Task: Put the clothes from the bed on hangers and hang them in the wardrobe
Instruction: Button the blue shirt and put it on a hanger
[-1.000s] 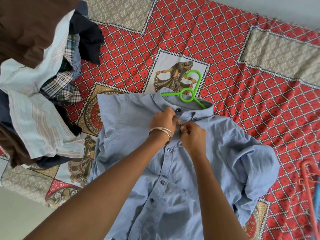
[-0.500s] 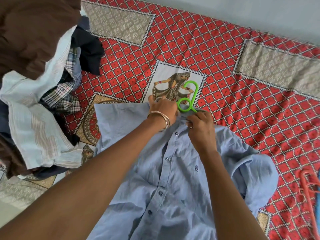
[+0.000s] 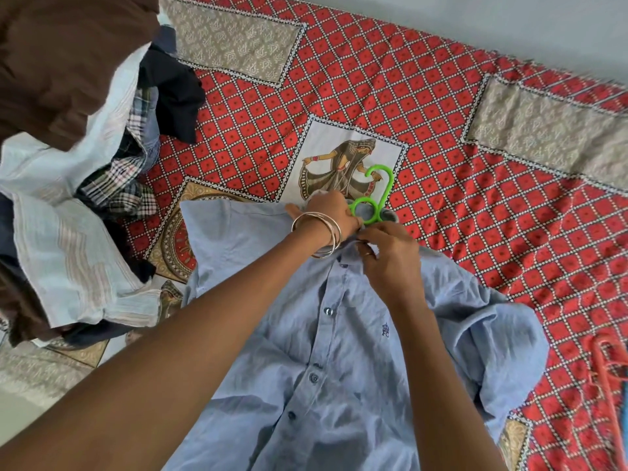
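While the blue shirt (image 3: 339, 351) lies flat, both hands' fingers (image 3: 365, 248) pinch its collar beside the green hanger (image 3: 370, 205).

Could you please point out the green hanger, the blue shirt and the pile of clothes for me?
green hanger (image 3: 381, 190): head view, on its hook.
blue shirt (image 3: 339, 351): head view, on the buttoned front.
pile of clothes (image 3: 68, 232): head view, on the pale striped garment.

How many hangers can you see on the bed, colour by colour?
Green hanger, its hook sticking out of the blue shirt collar: 1
Red hanger, at the right edge of the bed: 1
Total: 2
A blue sliver beside the red one may be another; too little shows.
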